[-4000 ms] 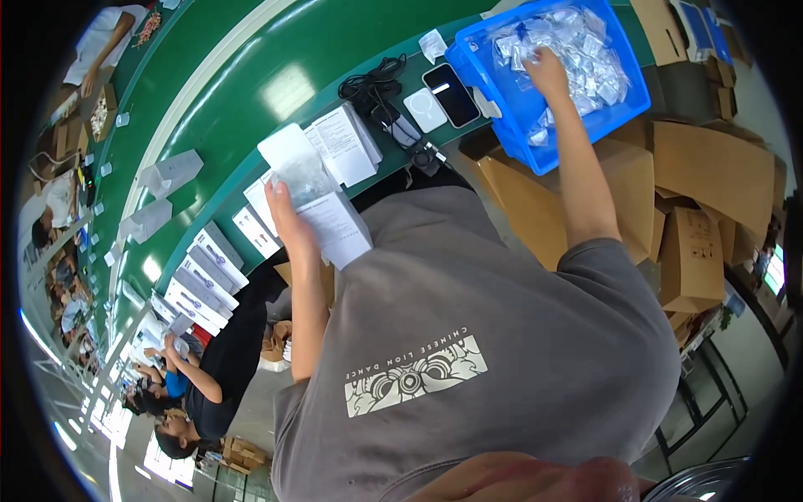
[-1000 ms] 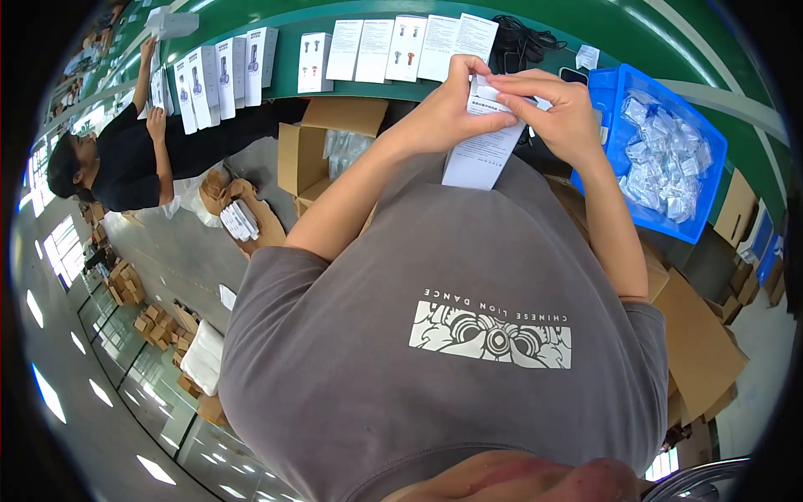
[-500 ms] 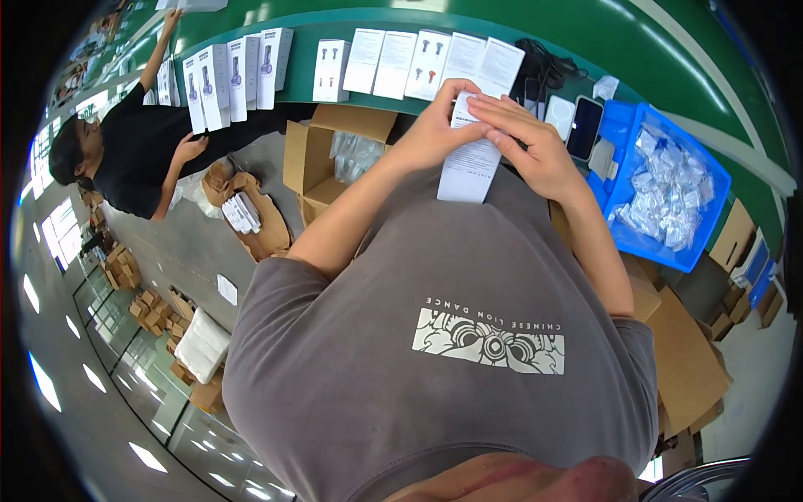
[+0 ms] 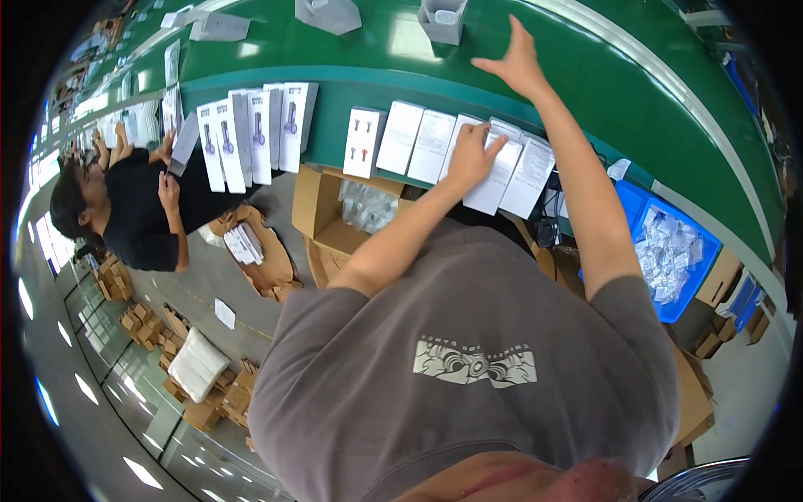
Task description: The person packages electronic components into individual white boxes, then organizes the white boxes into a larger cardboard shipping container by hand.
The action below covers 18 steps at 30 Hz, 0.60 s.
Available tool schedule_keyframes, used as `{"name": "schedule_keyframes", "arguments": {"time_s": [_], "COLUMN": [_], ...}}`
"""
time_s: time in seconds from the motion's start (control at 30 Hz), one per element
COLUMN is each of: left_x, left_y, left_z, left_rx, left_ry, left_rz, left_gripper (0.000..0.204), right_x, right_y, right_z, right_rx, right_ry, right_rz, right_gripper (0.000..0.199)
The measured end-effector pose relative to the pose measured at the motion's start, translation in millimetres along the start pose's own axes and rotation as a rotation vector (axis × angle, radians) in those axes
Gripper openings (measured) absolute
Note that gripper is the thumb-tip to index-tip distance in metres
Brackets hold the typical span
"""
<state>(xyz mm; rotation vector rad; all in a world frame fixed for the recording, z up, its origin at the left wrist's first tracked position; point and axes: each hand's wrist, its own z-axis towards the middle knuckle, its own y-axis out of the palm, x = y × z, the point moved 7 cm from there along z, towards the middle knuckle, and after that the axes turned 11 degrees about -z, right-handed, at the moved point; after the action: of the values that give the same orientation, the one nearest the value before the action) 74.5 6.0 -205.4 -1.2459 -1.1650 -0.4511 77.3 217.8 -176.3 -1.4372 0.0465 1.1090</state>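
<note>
From my remote feed the scene is brightly, evenly lit from overhead, with white glare patches on the green conveyor belt (image 4: 519,75) toward twelve o'clock. Fisheye bending curves its edges and a black vignette rings the frame; detail softens near nine o'clock.

A flat white box (image 4: 495,171) is lying at the near edge of the green tabletop (image 4: 351,50), tilted slightly, sitting among a row of similar white boxes (image 4: 418,142). A small grey open-topped tray (image 4: 441,20) is standing upright farther back on the tabletop, left of centre.
</note>
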Motion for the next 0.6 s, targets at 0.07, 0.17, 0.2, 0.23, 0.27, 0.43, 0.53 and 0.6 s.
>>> {"name": "schedule_keyframes", "arguments": {"time_s": [0.07,0.17,0.2,0.23,0.27,0.43,0.53,0.6], "left_x": [-5.5,-31.1,-47.4,-21.8,-18.6,21.6,84.6,90.7], "left_y": [3.0,-5.3,-35.1,-63.6,-97.7,-166.6,-128.7,-112.6], "left_z": [-6.0,10.9,17.3,37.4,49.6,73.5,37.1,10.7], "left_rx": [0.120,0.026,0.059,0.129,0.206,-0.185,-0.250,-0.292], "left_ry": [-0.012,-0.121,-0.310,-0.057,0.077,0.093,-0.022,0.012], "left_rz": [-0.145,-0.233,-0.323,-0.199,-0.062,-0.223,-0.626,-0.631], "left_gripper": [0.046,0.042,0.041,0.043,0.054,0.105,0.101,0.093], "right_x": [-10.3,9.1,-8.8,13.8,9.9,-98.5,-50.1,80.4], "right_y": [34.3,71.0,71.4,63.6,52.4,-80.7,-154.4,-231.0], "right_z": [40.0,65.7,62.2,66.3,61.6,-40.8,-110.4,-175.7], "right_rx": [0.025,-0.066,-0.118,-0.045,0.046,-0.380,-0.286,0.151], "right_ry": [-0.089,0.041,0.114,0.040,-0.030,-0.027,0.098,0.276], "right_rz": [0.052,0.424,0.446,0.423,0.382,0.554,0.714,0.676], "right_gripper": [0.097,0.087,0.077,0.073,0.074,0.072,0.056,0.032]}}
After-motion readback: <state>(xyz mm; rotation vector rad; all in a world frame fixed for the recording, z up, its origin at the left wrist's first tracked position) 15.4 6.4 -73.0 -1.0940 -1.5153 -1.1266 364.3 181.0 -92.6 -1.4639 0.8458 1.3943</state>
